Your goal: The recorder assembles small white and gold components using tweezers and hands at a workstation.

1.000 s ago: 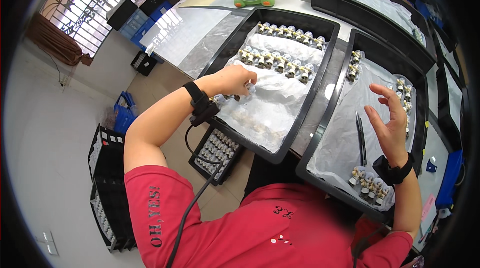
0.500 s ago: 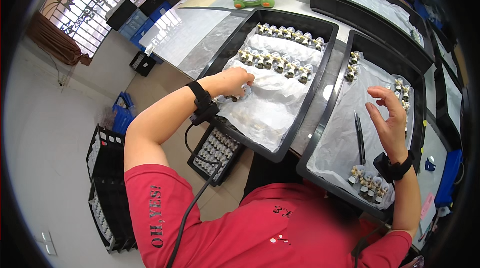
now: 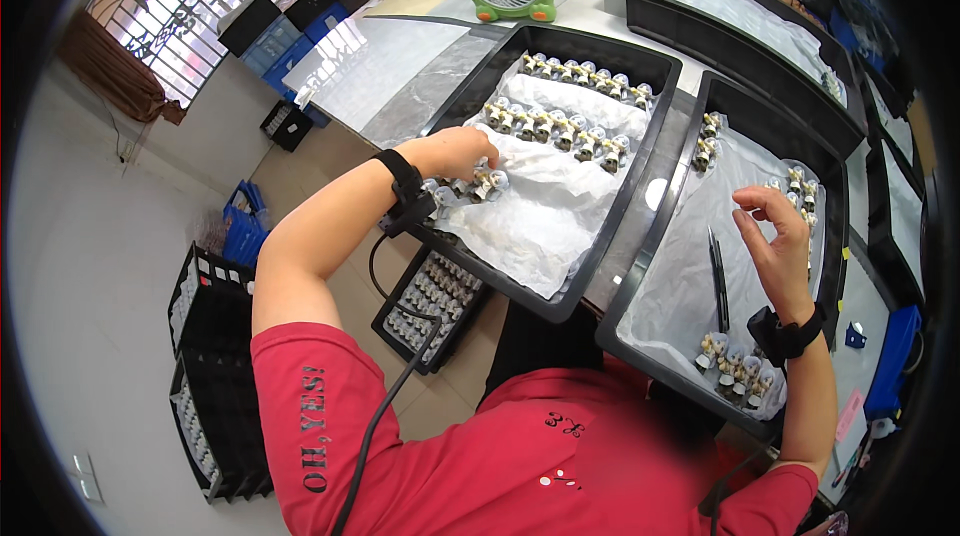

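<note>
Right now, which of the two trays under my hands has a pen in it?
The right tray, below your right hand: a black pen lies on its white liner. No pen shows in the left tray.

The left grip partly hides the figurines beneath it (whether they touch, I cannot tell).

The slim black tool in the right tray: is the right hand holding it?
No, the black tool lies on white paper, visibly apart from the right hand.
</note>
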Demonstrator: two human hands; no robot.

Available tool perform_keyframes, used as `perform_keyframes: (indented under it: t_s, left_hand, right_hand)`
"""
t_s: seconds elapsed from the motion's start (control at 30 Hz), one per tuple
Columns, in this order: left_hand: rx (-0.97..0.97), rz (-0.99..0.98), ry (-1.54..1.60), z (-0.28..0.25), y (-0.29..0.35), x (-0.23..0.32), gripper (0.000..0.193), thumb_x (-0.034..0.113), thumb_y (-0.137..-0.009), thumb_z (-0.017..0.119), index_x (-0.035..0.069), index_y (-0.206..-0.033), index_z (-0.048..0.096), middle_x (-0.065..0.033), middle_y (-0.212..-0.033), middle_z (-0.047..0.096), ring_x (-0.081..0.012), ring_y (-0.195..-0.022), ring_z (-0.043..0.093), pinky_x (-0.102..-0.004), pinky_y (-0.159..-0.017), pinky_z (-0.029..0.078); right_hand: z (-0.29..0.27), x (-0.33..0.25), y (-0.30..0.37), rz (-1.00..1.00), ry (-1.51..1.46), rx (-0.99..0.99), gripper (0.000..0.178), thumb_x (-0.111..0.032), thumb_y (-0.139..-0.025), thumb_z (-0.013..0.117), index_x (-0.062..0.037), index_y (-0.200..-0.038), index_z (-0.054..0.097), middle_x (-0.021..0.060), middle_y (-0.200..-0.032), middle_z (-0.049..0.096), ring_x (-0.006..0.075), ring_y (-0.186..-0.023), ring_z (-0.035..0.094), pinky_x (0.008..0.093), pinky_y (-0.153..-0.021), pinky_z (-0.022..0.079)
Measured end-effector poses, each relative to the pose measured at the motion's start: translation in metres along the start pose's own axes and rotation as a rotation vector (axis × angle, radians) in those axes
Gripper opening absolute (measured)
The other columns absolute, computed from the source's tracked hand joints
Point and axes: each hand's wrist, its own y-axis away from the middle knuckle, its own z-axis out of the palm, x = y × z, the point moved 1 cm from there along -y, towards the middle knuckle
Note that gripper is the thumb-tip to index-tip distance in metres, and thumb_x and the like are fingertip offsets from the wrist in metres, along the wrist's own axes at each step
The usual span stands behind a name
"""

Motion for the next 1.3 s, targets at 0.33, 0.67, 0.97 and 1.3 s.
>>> perform_keyframes:
  t_s: [0.33, 0.67, 0.97, 1.3]
  left_hand:
    - [-0.098, -0.189, -0.091, -0.003, 0.0, 0.016, 0.039, 0.011, -0.067, 0.071, 0.011, -0.105, 0.062, -0.0123, -0.094, 0.065, -0.0301, -0.092, 0.061, -0.0385, -0.076, 0.049]
    - [0.004, -0.058, 0.114, -0.005, -0.007, 0.024, 0.041, 0.018, -0.069, 0.072, 0.006, -0.106, 0.059, -0.0167, -0.091, 0.061, -0.0337, -0.092, 0.059, -0.041, -0.079, 0.046]
    - [-0.016, -0.048, 0.03, -0.004, -0.015, 0.027, 0.03, 0.023, -0.066, 0.071, -0.001, -0.082, 0.065, -0.0171, -0.076, 0.065, -0.0312, -0.075, 0.064, -0.0376, -0.067, 0.05]
    - [-0.002, -0.028, 0.123, 0.0, -0.014, 0.025, 0.033, 0.019, -0.067, 0.075, -0.001, -0.091, 0.065, -0.0156, -0.081, 0.066, -0.029, -0.076, 0.064, -0.0358, -0.068, 0.05]
  right_hand:
    - [0.001, 0.005, 0.002, 0.027, -0.022, -0.009, 0.01, -0.001, -0.081, 0.063, -0.0003, -0.091, 0.064, 0.007, -0.091, 0.065, 0.0158, -0.08, 0.061, 0.0255, -0.072, 0.047]
    - [0.002, 0.006, 0.002, 0.035, -0.029, -0.053, 0.009, 0.0, -0.081, 0.063, 0.0006, -0.089, 0.064, 0.0073, -0.088, 0.065, 0.0157, -0.077, 0.061, 0.0253, -0.071, 0.048]
    - [0.002, 0.005, 0.002, 0.049, -0.042, -0.072, 0.009, 0.0, -0.081, 0.064, 0.0011, -0.089, 0.065, 0.0073, -0.085, 0.065, 0.0153, -0.076, 0.061, 0.0252, -0.071, 0.048]
    - [0.002, 0.008, 0.003, 0.05, -0.034, -0.086, 0.009, -0.001, -0.081, 0.064, 0.0011, -0.089, 0.065, 0.0073, -0.085, 0.066, 0.0153, -0.074, 0.061, 0.0253, -0.07, 0.048]
